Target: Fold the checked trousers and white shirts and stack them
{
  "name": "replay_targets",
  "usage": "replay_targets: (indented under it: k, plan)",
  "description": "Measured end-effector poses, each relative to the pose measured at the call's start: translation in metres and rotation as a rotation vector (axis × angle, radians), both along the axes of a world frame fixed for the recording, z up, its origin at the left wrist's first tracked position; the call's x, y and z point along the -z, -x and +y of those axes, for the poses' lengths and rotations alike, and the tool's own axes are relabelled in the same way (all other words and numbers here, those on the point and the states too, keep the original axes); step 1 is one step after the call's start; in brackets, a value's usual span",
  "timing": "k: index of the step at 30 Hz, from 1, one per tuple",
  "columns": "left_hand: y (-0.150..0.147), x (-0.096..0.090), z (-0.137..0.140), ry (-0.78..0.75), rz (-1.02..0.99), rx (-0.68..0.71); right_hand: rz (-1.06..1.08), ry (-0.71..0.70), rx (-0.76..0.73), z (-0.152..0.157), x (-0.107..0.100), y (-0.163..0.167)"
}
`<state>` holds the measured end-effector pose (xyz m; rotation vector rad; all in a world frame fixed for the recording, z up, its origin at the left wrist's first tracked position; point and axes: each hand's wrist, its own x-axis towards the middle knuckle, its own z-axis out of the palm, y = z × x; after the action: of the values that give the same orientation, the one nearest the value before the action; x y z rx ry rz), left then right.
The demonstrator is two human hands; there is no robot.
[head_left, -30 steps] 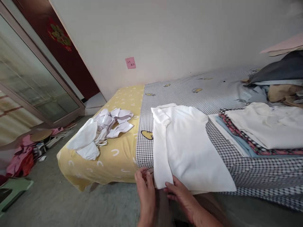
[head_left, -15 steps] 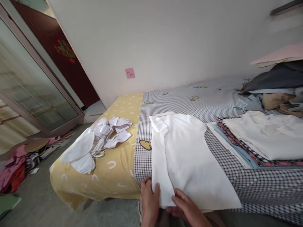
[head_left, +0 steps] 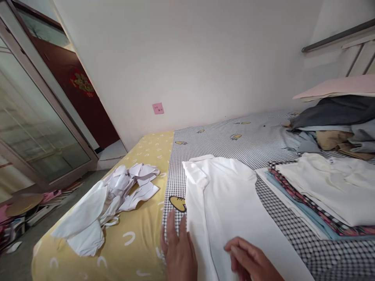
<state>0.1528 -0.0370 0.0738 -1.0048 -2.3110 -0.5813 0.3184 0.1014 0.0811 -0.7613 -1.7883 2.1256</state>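
Observation:
A white shirt (head_left: 234, 210) lies on the checked bedcover, one side folded inward in a long strip with its sleeve along the left. My left hand (head_left: 179, 249) is beside the shirt's left edge, over the checked cloth, its fingers spread and holding nothing. Over the lower middle of the shirt is my right hand (head_left: 252, 257), fingers loosely bent and apart with nothing seen in them. Whether it touches the cloth I cannot tell. The shirt's bottom hem is out of view.
Crumpled white clothes (head_left: 117, 199) lie on the yellow cover (head_left: 131, 253) at the left. A stack of folded clothes (head_left: 331, 195) sits to the right, with a pile of dark and brown clothes (head_left: 331, 125) behind it. A wall (head_left: 211, 66) runs along the bed's far side.
Both hands have let go of the shirt's lower left edge and moved up and apart, the left along the edge, the right over the shirt. The view has tilted up.

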Motion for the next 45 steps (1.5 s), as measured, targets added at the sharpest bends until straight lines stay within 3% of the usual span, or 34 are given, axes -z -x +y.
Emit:
replay_targets:
  k: [3,5,8,11,13,16,19,23,26,33,39,42,45]
  plan:
    - [0.031,-0.012,0.054,0.145,0.139,0.137,0.101,-0.048,0.134,0.026,-0.035,0.032]
    - [0.055,-0.002,0.087,0.244,0.134,0.153,0.137,-0.042,0.167,0.037,-0.050,0.055]
    - [0.083,0.023,0.115,0.340,0.024,0.125,0.162,-0.003,0.160,0.054,-0.052,0.087]
    - [0.094,0.039,0.118,0.335,-0.069,0.148,0.079,-0.174,0.249,0.084,-0.038,0.122]
    - [0.093,0.040,0.116,0.309,-0.109,0.165,-0.014,-0.339,0.342,0.112,-0.029,0.149]
    - [0.086,0.036,0.114,0.280,-0.142,0.150,-0.107,-0.479,0.424,0.154,-0.023,0.195]
    - [0.082,0.035,0.117,0.259,-0.124,0.122,-0.202,-0.597,0.403,0.180,-0.027,0.239]
    - [0.079,0.037,0.119,0.245,-0.073,0.081,-0.315,-0.732,0.287,0.193,-0.034,0.278]
    - [0.079,0.038,0.118,0.251,-0.050,0.070,-0.399,-0.822,0.270,0.199,-0.032,0.287]
    - [0.079,0.037,0.118,0.245,-0.015,0.056,-0.547,-0.962,0.370,0.211,-0.014,0.273]
    - [0.079,0.037,0.117,0.241,-0.024,0.055,-0.440,-1.104,0.476,0.179,-0.048,0.258]
    - [0.079,0.037,0.116,0.245,-0.023,0.058,-0.234,-1.343,0.364,0.146,-0.052,0.246]
    - [0.079,0.038,0.116,0.251,-0.008,0.064,-0.215,-1.460,0.082,0.126,-0.030,0.243]
